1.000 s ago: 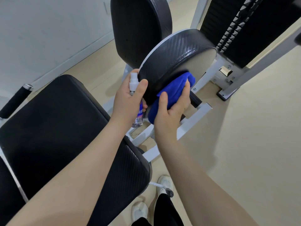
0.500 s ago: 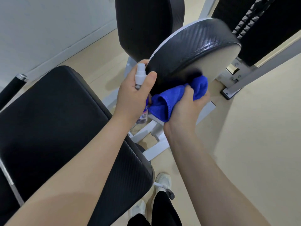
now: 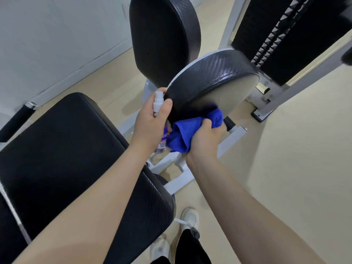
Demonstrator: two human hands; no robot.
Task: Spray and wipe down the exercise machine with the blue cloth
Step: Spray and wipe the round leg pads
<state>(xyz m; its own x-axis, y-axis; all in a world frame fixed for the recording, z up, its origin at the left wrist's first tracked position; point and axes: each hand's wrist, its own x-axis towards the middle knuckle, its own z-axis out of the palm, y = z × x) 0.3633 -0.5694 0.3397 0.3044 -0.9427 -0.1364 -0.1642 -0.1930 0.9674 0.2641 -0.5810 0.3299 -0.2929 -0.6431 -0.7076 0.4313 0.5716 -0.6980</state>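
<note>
Two hands are at work beneath a tilted round pad (image 3: 209,77). The fingers of the right hand (image 3: 204,139) are curled tightly round a bunched blue cloth (image 3: 182,134), whose upper end is pressed against the pale underside of the pad near its lower edge; a dark bluish blur is seen on the pad just above the cloth. The left hand (image 3: 150,126) is wrapped round a small spray bottle (image 3: 159,105), with the thumb laid across the white nozzle section and the fingertips hidden behind the pad's rim; the clear lower part of the bottle with its blue label is seen below the palm, just beside the cloth. Whether the nozzle is being pressed cannot be told.

Behind the round pad an upright black backrest (image 3: 163,39) is mounted on the white frame (image 3: 209,155) of the exercise machine, and a dark weight stack (image 3: 285,35) is seen at the upper right. A wide black seat cushion (image 3: 66,149) lies under the left forearm. White shoes (image 3: 188,218) are seen on the beige floor (image 3: 295,168) below.
</note>
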